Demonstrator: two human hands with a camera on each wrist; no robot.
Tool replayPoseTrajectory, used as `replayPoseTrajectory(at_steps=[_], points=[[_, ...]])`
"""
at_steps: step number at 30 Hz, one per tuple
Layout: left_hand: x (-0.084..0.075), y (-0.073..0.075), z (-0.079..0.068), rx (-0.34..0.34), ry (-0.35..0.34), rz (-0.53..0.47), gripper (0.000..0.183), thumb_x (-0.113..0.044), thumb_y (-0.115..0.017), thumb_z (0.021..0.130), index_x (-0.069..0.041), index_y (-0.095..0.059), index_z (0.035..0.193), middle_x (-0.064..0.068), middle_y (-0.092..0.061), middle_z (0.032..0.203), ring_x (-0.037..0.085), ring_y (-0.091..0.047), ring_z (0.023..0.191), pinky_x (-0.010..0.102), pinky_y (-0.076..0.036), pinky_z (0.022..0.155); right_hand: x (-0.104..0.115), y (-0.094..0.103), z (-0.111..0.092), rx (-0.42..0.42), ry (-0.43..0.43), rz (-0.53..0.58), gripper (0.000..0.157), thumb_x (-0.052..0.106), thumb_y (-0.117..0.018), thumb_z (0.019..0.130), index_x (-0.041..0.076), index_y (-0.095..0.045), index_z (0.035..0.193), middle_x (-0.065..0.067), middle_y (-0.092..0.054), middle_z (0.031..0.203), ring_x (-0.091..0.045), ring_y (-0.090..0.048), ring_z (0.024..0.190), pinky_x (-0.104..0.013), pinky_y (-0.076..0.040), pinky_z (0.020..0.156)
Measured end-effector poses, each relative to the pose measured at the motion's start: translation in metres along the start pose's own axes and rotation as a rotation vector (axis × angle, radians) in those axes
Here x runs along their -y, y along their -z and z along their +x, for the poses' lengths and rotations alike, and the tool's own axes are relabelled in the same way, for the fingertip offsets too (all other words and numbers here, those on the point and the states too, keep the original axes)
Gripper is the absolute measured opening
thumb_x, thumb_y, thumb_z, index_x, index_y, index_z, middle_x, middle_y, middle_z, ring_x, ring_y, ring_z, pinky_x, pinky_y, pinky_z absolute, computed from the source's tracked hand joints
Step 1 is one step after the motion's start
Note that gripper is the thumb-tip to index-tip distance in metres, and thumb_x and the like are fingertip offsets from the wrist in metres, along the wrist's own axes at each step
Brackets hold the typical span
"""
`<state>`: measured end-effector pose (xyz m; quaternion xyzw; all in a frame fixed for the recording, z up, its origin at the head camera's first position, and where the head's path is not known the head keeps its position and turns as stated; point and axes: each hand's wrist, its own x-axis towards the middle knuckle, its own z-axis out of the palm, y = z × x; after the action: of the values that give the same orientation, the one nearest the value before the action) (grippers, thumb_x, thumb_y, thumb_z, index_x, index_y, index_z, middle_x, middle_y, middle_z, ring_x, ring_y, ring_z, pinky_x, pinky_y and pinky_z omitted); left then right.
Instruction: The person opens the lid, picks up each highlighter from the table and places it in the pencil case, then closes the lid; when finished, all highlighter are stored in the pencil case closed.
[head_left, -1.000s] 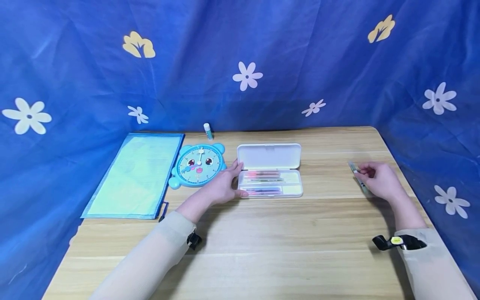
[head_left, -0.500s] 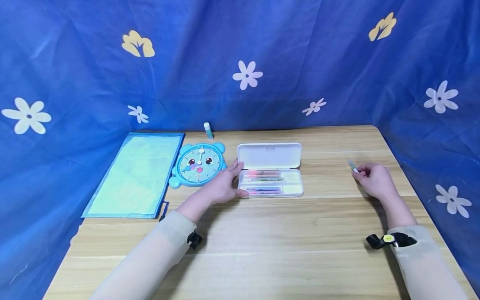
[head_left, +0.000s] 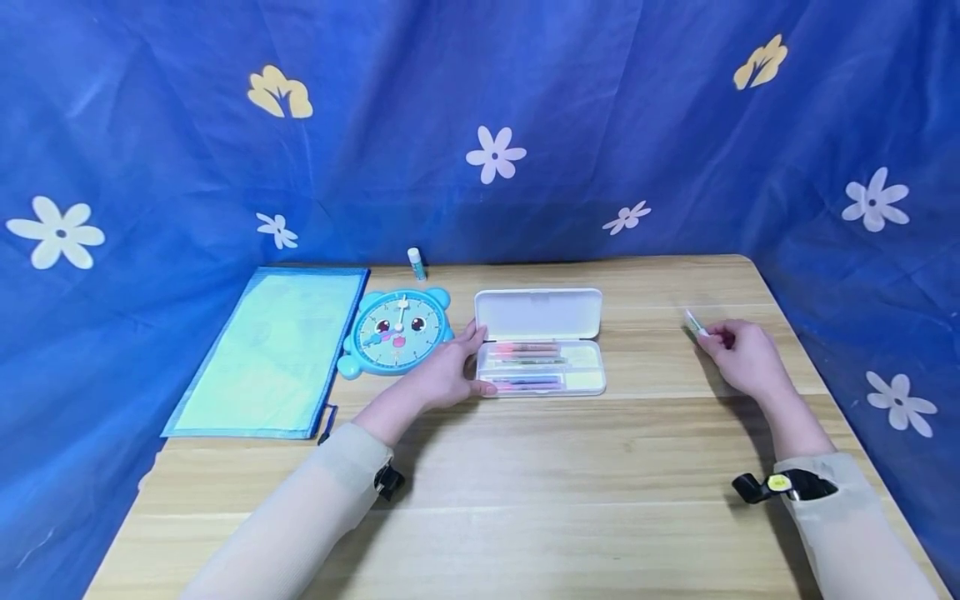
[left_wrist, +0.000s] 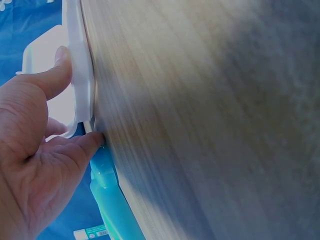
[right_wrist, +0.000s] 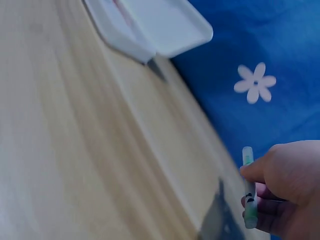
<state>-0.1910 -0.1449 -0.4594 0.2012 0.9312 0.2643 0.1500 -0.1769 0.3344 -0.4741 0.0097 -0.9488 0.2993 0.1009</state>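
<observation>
A white pencil case (head_left: pixel 538 315) stands with its lid up near the middle of the table, several coloured pens (head_left: pixel 525 382) lying in its two long compartments. My left hand (head_left: pixel 448 372) grips the case's left end, thumb (left_wrist: pixel 61 70) on the front wall and the other fingers round towards the hinge side. Over at the right of the table, my right hand (head_left: pixel 753 360) pinches a slim marker (right_wrist: pixel 250 189) with a pale barrel and light green ends. Thumb and fingertips hold it around the middle, and its far end points up and to the left in the head view.
A blue toy clock (head_left: pixel 400 329) with a face sits left of the case, close to my left hand. Behind it stands a glue stick (head_left: pixel 417 264). A light green zip folder (head_left: pixel 270 350) lies at far left. Blue flowered cloth (head_left: pixel 555 100) walls the table's back and sides.
My right hand has picked the marker up off the table, moved slightly left, and turned its tip outwards. The left hand and the pencil case have stayed put.
</observation>
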Motion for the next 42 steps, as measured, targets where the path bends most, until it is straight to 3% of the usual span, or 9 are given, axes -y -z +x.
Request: replayPoseTrajectory(at_steps=[4,8,12,17,29,42], points=[[0.0,0.0,-0.001,0.004,0.001,0.0,0.114,-0.043,-0.089,0.085,-0.008,-0.019,0.168,0.017,-0.01,0.174,0.041,-0.02,0.156,0.046,-0.02,0.127,0.02,0.004,0.001,-0.024,0.046,0.027,0.024,0.017,-0.069,0.103,-0.006,-0.073,0.108,-0.02,-0.069,0.094,-0.032,-0.061,0.082,-0.038,-0.046,0.069],[-0.001,0.0,0.0,0.001,-0.008,0.008,0.115,-0.044,-0.09,0.084,-0.006,-0.02,0.167,0.018,-0.011,0.174,0.042,-0.021,0.156,0.047,-0.021,0.127,0.041,0.006,0.003,-0.046,0.115,0.054,0.02,0.015,-0.07,0.102,-0.004,-0.074,0.107,-0.015,-0.071,0.089,-0.028,-0.064,0.08,-0.028,-0.046,0.066],[-0.001,0.001,0.0,-0.006,-0.023,0.013,0.114,-0.042,-0.09,0.084,-0.004,-0.021,0.167,0.019,-0.01,0.173,0.043,-0.022,0.156,0.047,-0.021,0.127,0.06,0.007,0.006,-0.036,0.164,0.084,0.018,0.015,-0.071,0.102,-0.002,-0.075,0.106,-0.009,-0.072,0.084,-0.024,-0.064,0.077,-0.02,-0.043,0.062],[0.0,-0.001,0.001,-0.01,-0.025,0.004,0.114,-0.042,-0.09,0.084,-0.003,-0.021,0.166,0.019,-0.011,0.173,0.043,-0.022,0.156,0.046,-0.021,0.127,0.085,0.005,0.005,-0.014,0.198,0.113,0.019,0.016,-0.072,0.103,-0.001,-0.076,0.108,-0.009,-0.072,0.087,-0.024,-0.064,0.076,-0.018,-0.045,0.062],[0.001,-0.001,0.001,-0.005,-0.018,-0.002,0.113,-0.041,-0.09,0.085,-0.005,-0.02,0.167,0.018,-0.01,0.173,0.041,-0.02,0.156,0.046,-0.021,0.127,0.134,-0.009,0.008,0.067,0.323,0.147,0.014,0.012,-0.07,0.103,0.0,-0.076,0.109,-0.008,-0.072,0.091,-0.02,-0.064,0.075,-0.036,-0.055,0.067],[0.0,0.0,0.001,0.003,-0.008,-0.003,0.114,-0.043,-0.089,0.085,-0.006,-0.019,0.167,0.015,-0.009,0.174,0.041,-0.02,0.157,0.046,-0.02,0.127,0.171,-0.036,0.012,0.181,0.427,0.21,0.011,0.005,-0.073,0.1,0.0,-0.077,0.108,-0.006,-0.071,0.093,-0.019,-0.067,0.081,-0.037,-0.059,0.071]])
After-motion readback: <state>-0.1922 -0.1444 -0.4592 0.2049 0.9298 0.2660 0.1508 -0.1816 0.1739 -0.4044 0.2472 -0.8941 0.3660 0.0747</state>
